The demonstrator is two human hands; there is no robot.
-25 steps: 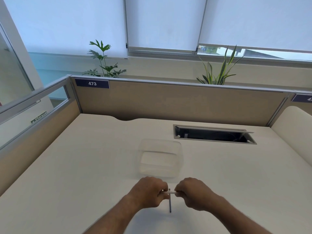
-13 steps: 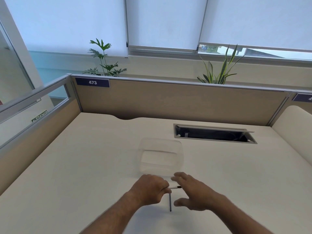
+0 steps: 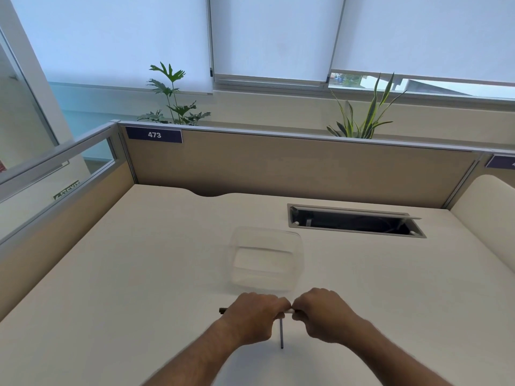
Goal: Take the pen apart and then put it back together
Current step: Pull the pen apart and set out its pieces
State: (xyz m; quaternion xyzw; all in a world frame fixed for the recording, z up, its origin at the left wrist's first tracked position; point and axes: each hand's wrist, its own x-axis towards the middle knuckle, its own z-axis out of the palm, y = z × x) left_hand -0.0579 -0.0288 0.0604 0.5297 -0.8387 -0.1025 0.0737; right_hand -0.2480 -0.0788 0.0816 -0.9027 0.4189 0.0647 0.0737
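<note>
**Both hands grip the pen over the desk**

The left hand (image 3: 255,316) curls around the slim white pen with dark ends (image 3: 289,310), whose dark tip pokes out at nine o'clock. Beneath the knuckles, a thin dark rod (image 3: 281,334) lies on the cream desk (image 3: 125,274). The right hand (image 3: 324,313) pinches the pen's other end. At twelve o'clock stands a clear plastic container (image 3: 266,261).

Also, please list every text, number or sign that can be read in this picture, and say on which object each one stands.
"473": white digits on the dark blue label at the left end of the back partition.
Second blue label at the right edge: cut off, unreadable.
Sign behind the glass side panel: seen in reverse, too blurred to read.
Nothing else bears text.
</note>
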